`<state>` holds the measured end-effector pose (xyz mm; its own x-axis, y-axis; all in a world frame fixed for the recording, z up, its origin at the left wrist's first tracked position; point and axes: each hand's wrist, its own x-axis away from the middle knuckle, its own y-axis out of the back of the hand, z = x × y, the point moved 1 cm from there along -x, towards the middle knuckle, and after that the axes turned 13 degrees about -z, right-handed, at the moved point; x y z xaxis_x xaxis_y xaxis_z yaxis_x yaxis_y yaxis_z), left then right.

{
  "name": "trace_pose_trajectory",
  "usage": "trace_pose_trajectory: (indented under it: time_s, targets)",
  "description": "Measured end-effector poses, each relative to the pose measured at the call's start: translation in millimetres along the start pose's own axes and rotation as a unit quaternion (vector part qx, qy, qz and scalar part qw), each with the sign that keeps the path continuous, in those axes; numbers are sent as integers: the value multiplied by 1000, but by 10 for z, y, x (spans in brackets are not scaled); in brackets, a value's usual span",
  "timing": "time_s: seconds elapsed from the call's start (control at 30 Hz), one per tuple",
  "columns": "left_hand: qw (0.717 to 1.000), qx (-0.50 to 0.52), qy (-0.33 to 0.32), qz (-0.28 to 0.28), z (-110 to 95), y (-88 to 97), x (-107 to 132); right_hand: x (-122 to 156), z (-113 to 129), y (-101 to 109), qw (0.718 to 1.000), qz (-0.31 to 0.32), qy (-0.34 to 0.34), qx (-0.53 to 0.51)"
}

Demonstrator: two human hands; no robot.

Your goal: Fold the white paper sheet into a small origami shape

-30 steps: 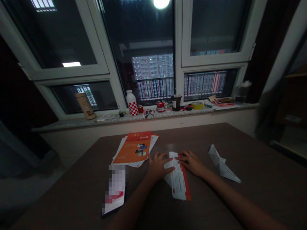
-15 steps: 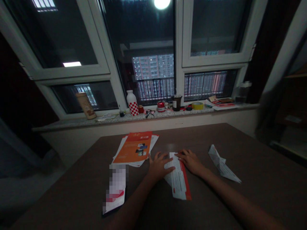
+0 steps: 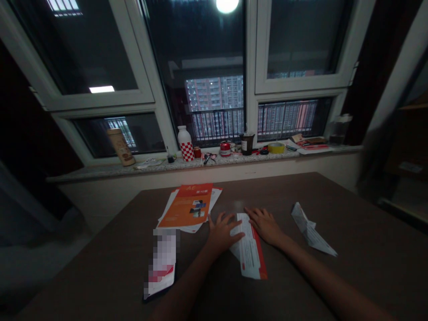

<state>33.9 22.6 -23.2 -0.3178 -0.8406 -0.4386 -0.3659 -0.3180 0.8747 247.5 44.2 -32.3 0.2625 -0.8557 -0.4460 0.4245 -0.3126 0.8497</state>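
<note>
You have two hands at work, your left hand [image 3: 222, 232] and your right hand [image 3: 265, 224], with one folded red-edged leaflet [image 3: 251, 254] under them. Around that hold count one creased paper shape [image 3: 310, 232] to its right, one orange-topped leaflet stack [image 3: 187, 207] just beyond it on the left, and one pixelated flat item [image 3: 162, 263] nearer you. Far beyond it stand one checked bottle [image 3: 185, 143], one tan canister [image 3: 121, 147], one red can [image 3: 225, 148], one dark cup [image 3: 247, 144], one yellow tape roll [image 3: 276, 147] and one clear jar [image 3: 337, 129].

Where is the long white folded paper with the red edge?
The long white folded paper lies centrally on the dark brown table in the head view, its far end under the left hand and right hand, right of the orange booklet.
</note>
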Motion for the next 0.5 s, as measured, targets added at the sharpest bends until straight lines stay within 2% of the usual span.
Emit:
trace_pose_trajectory:
  time_s: [0.13, 0.27, 0.5]
  targets:
    - [1000, -11, -9, -11, -14, -6, 18, -1, -31, 3, 999, -10, -14, -38]
    - [1000, -23, -10, -14, -36, -24, 14, 15, -18, 36, 997, -16, 13, -70]
    - [999, -34, -6, -16, -49, -52, -6, 18, 54, 79, 999, -17, 5, -52]
